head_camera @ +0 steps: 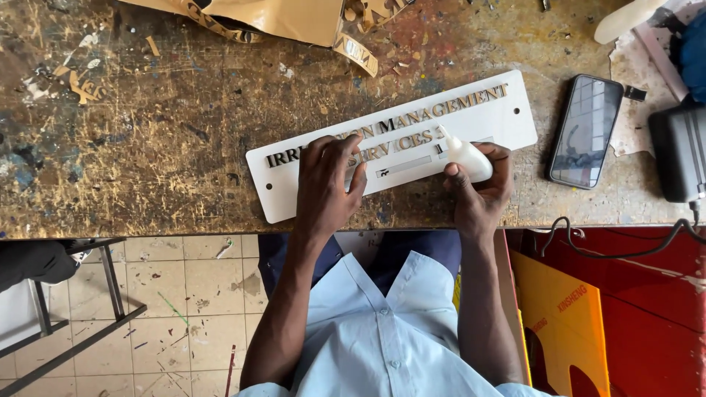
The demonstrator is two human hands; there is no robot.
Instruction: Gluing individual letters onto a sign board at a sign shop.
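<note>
A long white sign plate (507, 121) with gold raised letters lies tilted on the worn wooden workbench (147, 147). My left hand (327, 184) rests flat on the plate's left-middle part, fingers spread over some letters. My right hand (482, 187) grips a small white squeeze bottle (467, 156), its pointed nozzle touching the plate near the end of the lower row of letters.
A black phone (585, 131) lies to the right of the plate. A black box (680, 151) with a cable (625, 250) sits at the far right. Gold sheet scraps (294, 18) lie at the top. Below the bench edge are floor tiles (184, 294) and yellow panels (566, 323).
</note>
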